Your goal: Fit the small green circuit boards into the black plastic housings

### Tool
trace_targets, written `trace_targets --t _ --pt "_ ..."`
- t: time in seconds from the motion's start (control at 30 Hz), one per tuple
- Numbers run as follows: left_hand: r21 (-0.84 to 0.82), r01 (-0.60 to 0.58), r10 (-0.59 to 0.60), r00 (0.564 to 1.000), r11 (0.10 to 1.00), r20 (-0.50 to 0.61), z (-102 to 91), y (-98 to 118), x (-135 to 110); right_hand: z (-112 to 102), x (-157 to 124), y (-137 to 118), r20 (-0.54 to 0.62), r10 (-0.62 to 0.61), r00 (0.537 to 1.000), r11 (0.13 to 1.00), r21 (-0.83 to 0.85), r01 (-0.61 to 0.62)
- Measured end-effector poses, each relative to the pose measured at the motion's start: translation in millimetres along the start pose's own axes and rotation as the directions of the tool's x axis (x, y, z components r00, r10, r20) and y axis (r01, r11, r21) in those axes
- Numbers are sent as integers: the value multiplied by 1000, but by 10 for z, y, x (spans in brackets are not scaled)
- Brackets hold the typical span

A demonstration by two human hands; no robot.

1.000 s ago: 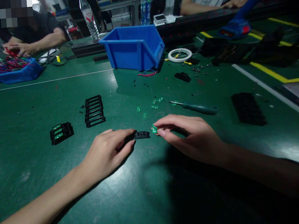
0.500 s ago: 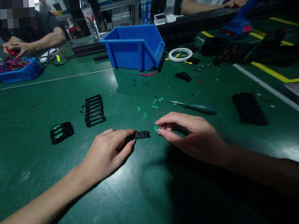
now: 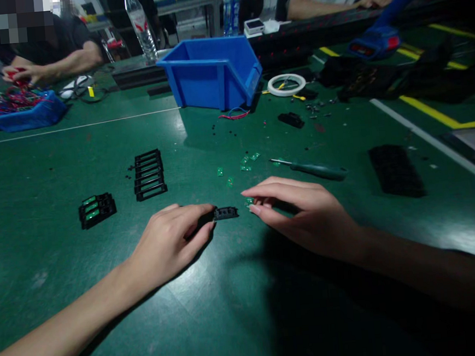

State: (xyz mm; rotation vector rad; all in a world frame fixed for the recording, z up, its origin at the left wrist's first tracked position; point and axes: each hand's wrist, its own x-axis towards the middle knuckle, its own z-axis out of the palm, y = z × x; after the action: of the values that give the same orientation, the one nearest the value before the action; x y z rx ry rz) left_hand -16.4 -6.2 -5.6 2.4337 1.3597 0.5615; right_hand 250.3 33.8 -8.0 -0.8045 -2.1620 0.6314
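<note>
on the green surface (image 3: pixel 199 323), a slim screwdriver with a dark green handle (image 3: pixel 318 171) lies just beyond the right hand (image 3: pixel 309 208); small green rectangular circuit boards (image 3: pixel 245 168) lie loose nearby. the left hand (image 3: pixel 170 238), palm down, pinches a small black oblong holder (image 3: pixel 226 213); the right, fingers curved, grips one small green board (image 3: pixel 249 201) beside it.

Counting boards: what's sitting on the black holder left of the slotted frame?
Three green boards show on the black holder, toward its left side; dark structure shows to their right. Whatever lies directly beneath the boards is covered.
</note>
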Motion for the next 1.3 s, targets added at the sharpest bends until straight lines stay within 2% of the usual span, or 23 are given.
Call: trace_targets --t 0.4,0.53,0.7,0.9,1.03,1.2,1.27,1.3 --pt "-16 9 -9 1000 1000 -2 -1 10 10 6 -5 3 11 67 998 997 35 -68" --pt "-42 -7 4 998 999 -65 -4 15 -1 -11 -13 10 28 16 999 996 85 -18" --pt "-37 -138 130 978 990 -166 -21 36 -24 -40 -36 14 84 -73 994 986 156 59" --pt "-22 -325 319 938 945 -136 -29 28 -49 -37 -83 -1 155 -165 974 968 215 130" --pt "-44 -383 375 919 923 -124 -31 23 -49 -29 -101 -6 156 -238 959 966 144 216" --pt "-57 -421 412 903 905 -118 -2 -5 -64 0 -130 12 137 -394 909 919 95 384" --pt "-45 -437 431 897 899 -104 14 -22 -81 9 -149 -6 144 -376 915 925 111 363" --pt "-41 -449 443 891 893 -95 21 -29 -87 10 -157 -25 163 -322 933 944 128 304"
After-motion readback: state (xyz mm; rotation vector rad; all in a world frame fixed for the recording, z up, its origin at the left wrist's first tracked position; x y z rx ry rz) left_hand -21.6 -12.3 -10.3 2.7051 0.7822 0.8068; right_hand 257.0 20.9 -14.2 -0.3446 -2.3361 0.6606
